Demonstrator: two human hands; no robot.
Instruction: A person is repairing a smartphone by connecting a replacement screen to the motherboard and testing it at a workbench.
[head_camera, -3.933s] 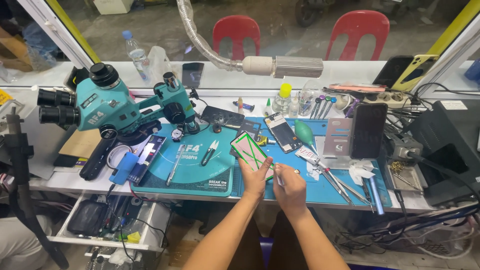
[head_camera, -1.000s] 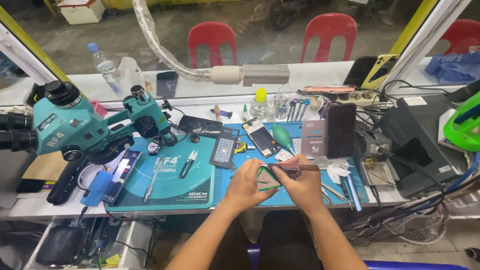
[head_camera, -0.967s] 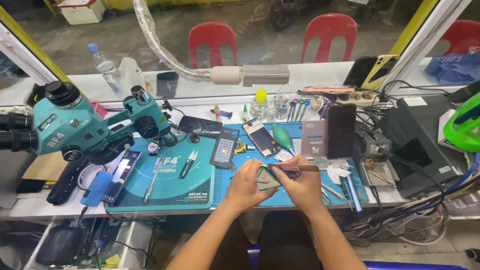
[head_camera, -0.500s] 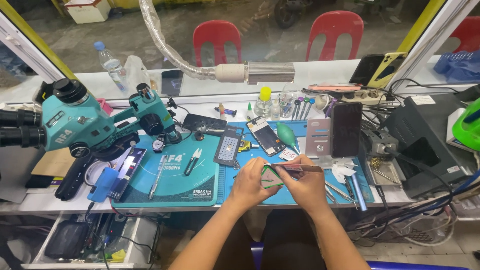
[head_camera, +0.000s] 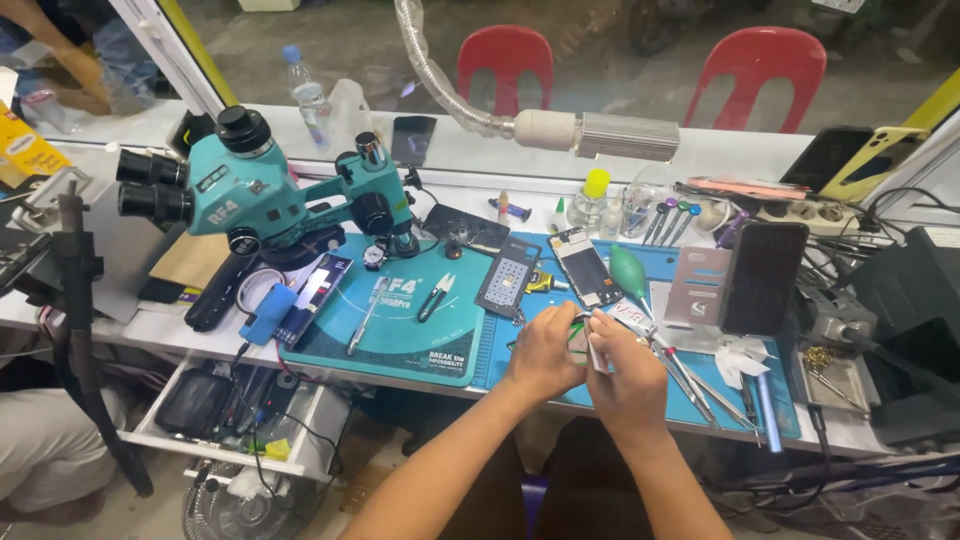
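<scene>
Low in the centre of the frame, the left hand (head_camera: 545, 352) pinches a small green-edged part (head_camera: 578, 340) against the right hand (head_camera: 628, 368), which grips a thin tool at it. The part looks light, stiff and fragile, best held by its edges. Upper right, a clear cup (head_camera: 668, 218) holds screwdrivers; lower left, an open drawer (head_camera: 215, 405) holds dark devices and cables.

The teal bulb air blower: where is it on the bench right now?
In the head view, the teal bulb air blower lies on the blue mat, just right of the opened phone and left of the grey metal plate.
</scene>
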